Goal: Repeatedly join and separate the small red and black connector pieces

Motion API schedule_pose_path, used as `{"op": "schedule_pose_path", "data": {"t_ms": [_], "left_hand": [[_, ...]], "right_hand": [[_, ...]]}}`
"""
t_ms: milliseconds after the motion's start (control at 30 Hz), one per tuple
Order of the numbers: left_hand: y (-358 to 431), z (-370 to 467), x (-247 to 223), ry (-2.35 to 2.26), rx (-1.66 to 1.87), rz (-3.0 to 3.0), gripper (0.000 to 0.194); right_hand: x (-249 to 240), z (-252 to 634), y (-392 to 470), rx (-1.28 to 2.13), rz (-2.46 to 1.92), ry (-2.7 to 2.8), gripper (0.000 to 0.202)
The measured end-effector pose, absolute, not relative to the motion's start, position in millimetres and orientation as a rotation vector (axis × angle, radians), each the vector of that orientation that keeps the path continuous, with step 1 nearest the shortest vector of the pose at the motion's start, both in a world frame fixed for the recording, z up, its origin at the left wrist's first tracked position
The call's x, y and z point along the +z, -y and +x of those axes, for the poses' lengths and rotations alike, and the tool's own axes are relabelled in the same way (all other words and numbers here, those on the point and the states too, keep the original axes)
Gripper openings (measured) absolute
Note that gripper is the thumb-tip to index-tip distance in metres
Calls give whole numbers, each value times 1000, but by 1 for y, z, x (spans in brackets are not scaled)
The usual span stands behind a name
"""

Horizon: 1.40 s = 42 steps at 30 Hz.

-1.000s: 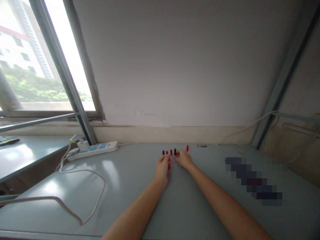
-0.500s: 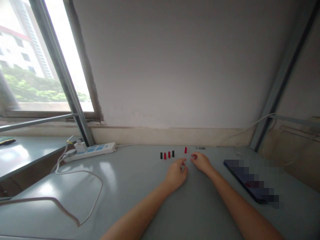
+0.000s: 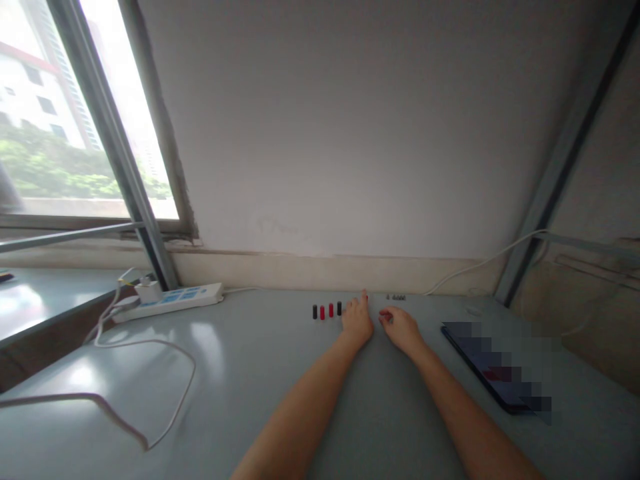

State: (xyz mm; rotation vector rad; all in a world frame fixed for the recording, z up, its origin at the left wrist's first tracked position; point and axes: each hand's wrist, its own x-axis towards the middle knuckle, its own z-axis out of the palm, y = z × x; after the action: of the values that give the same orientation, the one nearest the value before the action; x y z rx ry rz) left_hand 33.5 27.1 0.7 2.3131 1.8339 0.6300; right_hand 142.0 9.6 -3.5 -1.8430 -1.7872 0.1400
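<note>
My left hand reaches forward with its back toward me and its index finger stretched out. That finger is at a small red cylinder, which is mostly covered; no grip on it shows. Left of this hand stands a short row of similar cylinders: a black cylinder, a red cylinder, another red cylinder and another black cylinder. My right hand rests on the table with fingertips pinched together; what is between them is too small to make out.
Several tiny grey pieces lie near the wall behind my right hand. A dark tablet-like device, partly blurred out, lies at right. A white power strip stands at the back left, and its pale cable loops over the table.
My left hand has moved forward, its index finger now at the lone red cylinder. My right hand stays nearly in place. The view has shifted slightly.
</note>
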Motion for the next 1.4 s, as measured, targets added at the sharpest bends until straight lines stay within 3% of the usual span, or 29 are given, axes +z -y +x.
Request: {"op": "schedule_pose_path", "data": {"t_ms": [300, 600, 867, 1067, 1400], "left_hand": [[-36, 37, 3, -1958, 649, 2366, 35], [-29, 41, 12, -1811, 641, 2451, 29], [-2, 14, 15, -1674, 758, 2469, 24], [18, -18, 9, -1549, 657, 2503, 18], [17, -39, -9, -1367, 1252, 1965, 9]], "right_hand": [[-8, 143, -11, 103, -1846, 1827, 22], [-13, 142, -12, 13, -1847, 1872, 25], [-21, 138, -15, 174, -1920, 1997, 38], [-21, 129, -19, 216, -2022, 2025, 44], [-20, 123, -27, 207, -2036, 2043, 46]]}}
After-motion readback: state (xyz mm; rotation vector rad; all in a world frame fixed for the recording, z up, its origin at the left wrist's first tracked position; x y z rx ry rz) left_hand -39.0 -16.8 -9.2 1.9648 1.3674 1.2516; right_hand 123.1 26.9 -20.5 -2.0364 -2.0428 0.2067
